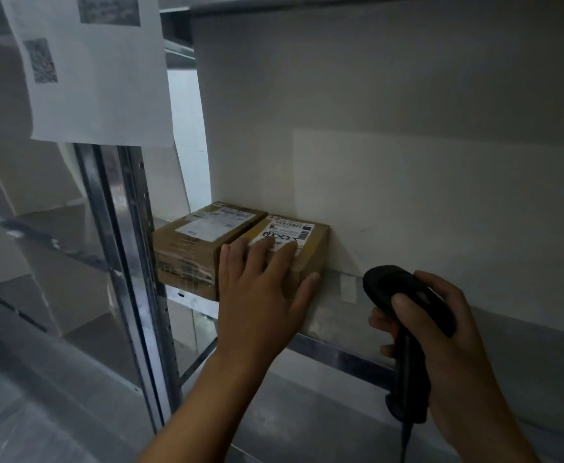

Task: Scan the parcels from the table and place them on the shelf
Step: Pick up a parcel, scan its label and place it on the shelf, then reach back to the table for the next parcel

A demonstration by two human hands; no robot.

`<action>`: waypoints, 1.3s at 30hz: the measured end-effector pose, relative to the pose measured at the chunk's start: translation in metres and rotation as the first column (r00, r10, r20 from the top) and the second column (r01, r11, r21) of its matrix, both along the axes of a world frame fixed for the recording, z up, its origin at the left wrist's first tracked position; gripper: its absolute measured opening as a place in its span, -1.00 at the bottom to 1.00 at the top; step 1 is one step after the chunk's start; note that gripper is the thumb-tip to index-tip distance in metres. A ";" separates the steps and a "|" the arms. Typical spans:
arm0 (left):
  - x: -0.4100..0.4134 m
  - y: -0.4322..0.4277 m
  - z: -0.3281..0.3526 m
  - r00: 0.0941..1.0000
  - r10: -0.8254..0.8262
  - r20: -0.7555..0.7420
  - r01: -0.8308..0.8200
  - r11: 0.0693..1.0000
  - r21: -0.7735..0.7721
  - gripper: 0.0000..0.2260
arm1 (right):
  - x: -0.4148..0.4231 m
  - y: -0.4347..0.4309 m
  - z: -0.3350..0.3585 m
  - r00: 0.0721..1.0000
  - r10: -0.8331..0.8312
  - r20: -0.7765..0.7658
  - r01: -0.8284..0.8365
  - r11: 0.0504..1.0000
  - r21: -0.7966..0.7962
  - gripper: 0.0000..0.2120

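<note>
On a steel shelf (340, 354), the left hand (260, 295), fingers spread flat, presses a parcel (310, 248) toward the left corner beside another box (190, 248); the right hand (447, 342) grips the scanner (404, 295), kept ready.

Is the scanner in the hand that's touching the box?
No, the left hand lies flat on the box, while the right hand grips the scanner.

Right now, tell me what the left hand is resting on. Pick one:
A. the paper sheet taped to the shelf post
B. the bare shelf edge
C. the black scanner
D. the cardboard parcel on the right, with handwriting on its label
D: the left hand lies spread over the right parcel, while the right hand holds the scanner.
</note>
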State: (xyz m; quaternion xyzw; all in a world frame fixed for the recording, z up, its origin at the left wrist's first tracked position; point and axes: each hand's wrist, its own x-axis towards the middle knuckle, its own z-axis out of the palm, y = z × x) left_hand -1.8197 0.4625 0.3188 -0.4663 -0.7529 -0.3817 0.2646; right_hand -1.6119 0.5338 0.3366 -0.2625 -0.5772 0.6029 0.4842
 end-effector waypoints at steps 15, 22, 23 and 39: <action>0.003 0.003 0.002 0.996 0.065 -0.053 -0.065 0.998 -0.003 -0.52 | -0.010 0.025 -0.016 0.957 0.285 -0.062 -0.289 0.955 -0.066 -0.36; 0.003 -0.003 0.007 0.998 0.067 -0.001 -0.067 0.994 -0.092 -0.45 | -0.004 0.033 -0.016 0.933 0.346 -0.101 -0.355 0.930 -0.095 -0.38; 0.004 -0.003 0.007 0.998 0.068 0.004 -0.067 0.993 -0.099 -0.45 | -0.003 0.034 -0.016 0.927 0.358 -0.109 -0.369 0.923 -0.105 -0.39; 0.095 0.001 0.022 0.993 -0.098 -0.058 0.099 0.995 0.015 -0.47 | 0.062 0.016 -0.012 0.986 0.118 -0.114 -0.127 0.989 -0.073 -0.36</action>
